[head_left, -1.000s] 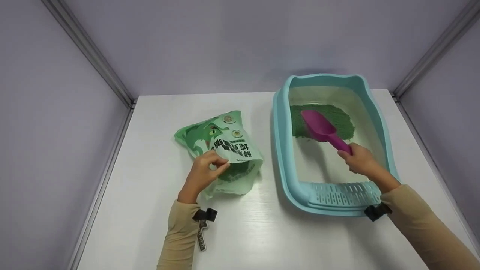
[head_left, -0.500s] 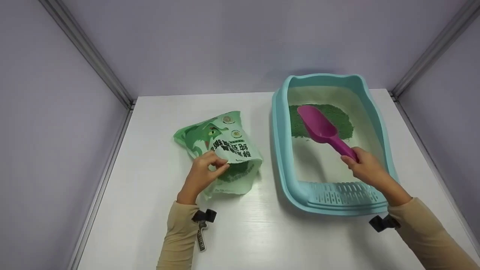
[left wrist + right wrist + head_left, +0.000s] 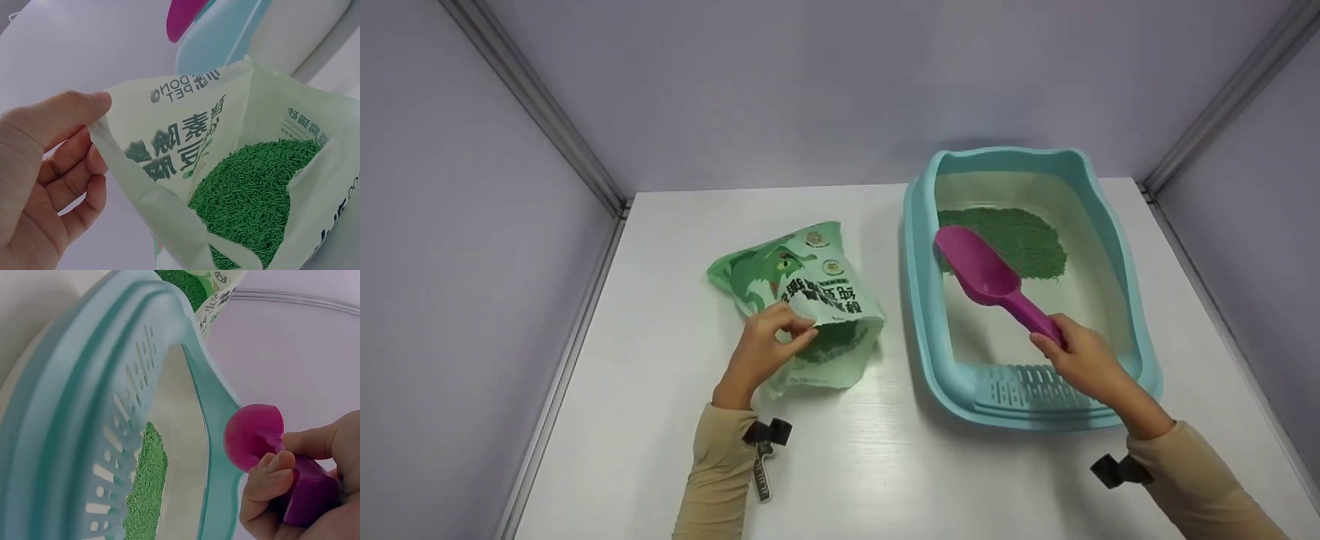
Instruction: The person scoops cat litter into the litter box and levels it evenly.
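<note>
My left hand (image 3: 761,349) pinches the top edge of a pale green cat litter bag (image 3: 829,289), which lies on its side with its mouth held open toward me. Green litter pellets (image 3: 253,194) show inside it in the left wrist view. In my right hand (image 3: 1091,364) I grip the handle of a magenta scoop (image 3: 982,266), held above the blue litter box (image 3: 919,285) with its tip over the box's left rim. The scoop's bowl looks bare in the head view. Across the far part of the box floor lies a patch of green pellets (image 3: 1020,240).
A small dark-printed tag (image 3: 763,476) lies on the white table (image 3: 855,457) beside my left sleeve. Pale walls (image 3: 825,90) close in the back and both sides. The box's near end has a slotted ledge (image 3: 1027,386).
The scoop has moved left and toward me, from above the pellet patch to the box's left rim. My left hand and the bag have stayed in place.
</note>
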### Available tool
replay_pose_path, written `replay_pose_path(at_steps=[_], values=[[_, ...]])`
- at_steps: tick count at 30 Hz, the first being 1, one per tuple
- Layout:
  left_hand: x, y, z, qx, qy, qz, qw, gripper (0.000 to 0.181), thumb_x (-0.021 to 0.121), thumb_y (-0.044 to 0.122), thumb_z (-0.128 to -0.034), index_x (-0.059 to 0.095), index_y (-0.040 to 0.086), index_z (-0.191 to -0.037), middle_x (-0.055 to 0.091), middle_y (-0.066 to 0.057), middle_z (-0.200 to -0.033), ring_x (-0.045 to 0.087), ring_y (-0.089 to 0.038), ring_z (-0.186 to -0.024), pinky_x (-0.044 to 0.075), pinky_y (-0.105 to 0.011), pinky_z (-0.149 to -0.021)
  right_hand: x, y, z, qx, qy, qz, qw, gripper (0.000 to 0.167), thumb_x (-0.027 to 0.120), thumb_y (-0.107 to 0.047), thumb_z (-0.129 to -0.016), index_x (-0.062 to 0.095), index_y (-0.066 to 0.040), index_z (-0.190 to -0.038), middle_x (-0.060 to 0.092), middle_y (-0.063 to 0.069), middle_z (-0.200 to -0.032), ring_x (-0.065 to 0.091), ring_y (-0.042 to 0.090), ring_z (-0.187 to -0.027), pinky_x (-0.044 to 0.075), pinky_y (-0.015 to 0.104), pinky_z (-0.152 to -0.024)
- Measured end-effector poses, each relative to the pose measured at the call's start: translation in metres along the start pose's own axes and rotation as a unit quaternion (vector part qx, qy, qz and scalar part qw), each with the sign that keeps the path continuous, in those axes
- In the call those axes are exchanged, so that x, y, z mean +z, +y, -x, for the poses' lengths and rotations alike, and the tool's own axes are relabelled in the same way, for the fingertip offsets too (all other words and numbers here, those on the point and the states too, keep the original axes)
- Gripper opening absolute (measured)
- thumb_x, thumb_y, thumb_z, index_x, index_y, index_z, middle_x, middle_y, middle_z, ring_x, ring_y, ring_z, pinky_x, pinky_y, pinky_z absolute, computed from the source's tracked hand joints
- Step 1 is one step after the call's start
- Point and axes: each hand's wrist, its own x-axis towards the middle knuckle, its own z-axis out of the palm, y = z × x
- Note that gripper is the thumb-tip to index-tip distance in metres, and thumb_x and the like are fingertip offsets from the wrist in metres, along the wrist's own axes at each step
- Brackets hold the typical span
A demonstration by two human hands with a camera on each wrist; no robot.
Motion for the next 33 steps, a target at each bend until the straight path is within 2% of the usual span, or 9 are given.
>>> replay_pose_path(at_steps=[4,11,18,29,33], values=[[0.0,0.0,0.001,-0.003,0.001,0.006,1.0,0.007,0.076,0.005,-0.0799,0.074,0.003,-0.086,0.064,-0.008,-0.076,0.062,-0.019,-0.07,0.056,-0.035,-0.063,0.011,-0.002,0.008,-0.026,0.017,-0.003,0.9995,0.025,0.061,-0.011,-0.094,0.056,0.007,-0.109,0.052,0.007,-0.07,0.041,0.005,-0.058,0.034,0.019,-0.052],[0.001,-0.004,0.006,-0.019,0.002,0.013,0.9997,0.007,0.076,0.004,-0.0796,0.074,0.003,-0.086,0.065,-0.007,-0.076,0.063,-0.02,-0.07,0.053,-0.021,-0.065,0.032,-0.004,0.022,-0.084,0.022,-0.027,0.9959,0.019,0.064,-0.007,-0.09,0.06,0.003,-0.106,0.048,-0.002,-0.066,0.038,-0.002,-0.057,0.033,0.017,-0.051],[0.001,-0.005,0.008,-0.023,-0.001,0.015,0.9996,0.006,0.076,0.005,-0.0804,0.075,0.004,-0.087,0.065,-0.008,-0.076,0.063,-0.02,-0.07,0.054,-0.022,-0.066,0.043,-0.006,0.033,-0.094,-0.015,-0.063,0.9935,0.017,0.063,-0.01,-0.091,0.061,-0.002,-0.106,0.047,-0.006,-0.068,0.039,-0.001,-0.059,0.032,0.018,-0.051],[0.002,-0.006,0.008,-0.008,0.003,0.002,1.0,0.006,0.075,0.002,-0.0799,0.075,0.004,-0.085,0.065,-0.008,-0.075,0.061,-0.016,-0.069,0.053,-0.019,-0.065,0.056,-0.01,0.045,-0.114,-0.077,-0.07,0.9881,0.018,0.06,-0.018,-0.095,0.062,-0.007,-0.109,0.053,-0.004,-0.073,0.044,-0.001,-0.063,0.036,0.018,-0.053],[0.002,-0.005,0.008,-0.015,0.002,0.01,0.9998,0.005,0.075,0.003,-0.0805,0.075,0.005,-0.085,0.065,-0.007,-0.075,0.062,-0.017,-0.069,0.055,-0.027,-0.064,0.061,-0.011,0.048,-0.111,-0.102,-0.071,0.9861,0.02,0.059,-0.02,-0.095,0.062,-0.005,-0.108,0.055,-0.003,-0.074,0.044,-0.001,-0.064,0.037,0.017,-0.053]])
